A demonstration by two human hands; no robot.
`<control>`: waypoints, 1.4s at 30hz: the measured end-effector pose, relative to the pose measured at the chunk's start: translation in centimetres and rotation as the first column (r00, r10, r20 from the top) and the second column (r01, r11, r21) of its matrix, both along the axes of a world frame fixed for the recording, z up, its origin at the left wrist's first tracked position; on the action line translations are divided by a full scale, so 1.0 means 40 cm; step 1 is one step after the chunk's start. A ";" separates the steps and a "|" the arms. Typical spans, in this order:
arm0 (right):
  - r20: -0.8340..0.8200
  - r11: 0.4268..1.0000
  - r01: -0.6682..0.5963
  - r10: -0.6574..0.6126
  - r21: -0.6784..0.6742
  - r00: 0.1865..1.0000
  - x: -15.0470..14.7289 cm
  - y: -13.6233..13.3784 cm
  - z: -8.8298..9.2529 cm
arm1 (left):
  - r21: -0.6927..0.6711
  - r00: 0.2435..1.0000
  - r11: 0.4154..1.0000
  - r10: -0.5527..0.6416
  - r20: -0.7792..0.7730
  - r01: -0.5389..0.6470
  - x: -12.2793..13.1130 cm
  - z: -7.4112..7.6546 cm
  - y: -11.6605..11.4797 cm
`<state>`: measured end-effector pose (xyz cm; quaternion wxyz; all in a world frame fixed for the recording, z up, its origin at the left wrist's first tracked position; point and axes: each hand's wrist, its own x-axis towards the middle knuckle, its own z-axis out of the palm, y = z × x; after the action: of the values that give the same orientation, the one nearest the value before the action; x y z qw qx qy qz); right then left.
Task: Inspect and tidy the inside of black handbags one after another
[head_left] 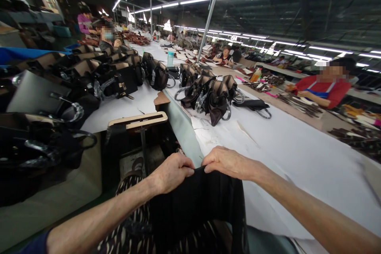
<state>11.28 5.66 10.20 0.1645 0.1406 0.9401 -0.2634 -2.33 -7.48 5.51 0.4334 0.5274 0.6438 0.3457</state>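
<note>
A black handbag (199,206) rests over my lap at the table's near edge, its body dark and its lower part partly lost in shadow. My left hand (175,170) pinches the bag's upper edge between thumb and fingers. Close beside it, my right hand (223,162) grips the same edge, the fingertips of both hands a small gap apart. Patterned trousers (131,190) show beneath and beside the bag.
Several finished-looking black bags (217,99) with wrapped handles stand on the white-covered table (285,147). More bags (119,83) crowd the left side. A padded-top stand (139,121) rises ahead of my left hand. A co-worker in red (330,87) sits across, right.
</note>
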 end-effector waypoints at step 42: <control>0.099 0.930 0.197 -0.174 -0.311 0.980 0.018 -0.024 -0.091 | -0.090 0.900 0.991 0.129 0.417 -0.100 -0.073 -0.072 -0.098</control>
<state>12.00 4.71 6.56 0.1923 0.2094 0.8613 -0.4211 -5.25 -11.42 2.63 0.5586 0.3867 0.5758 0.4549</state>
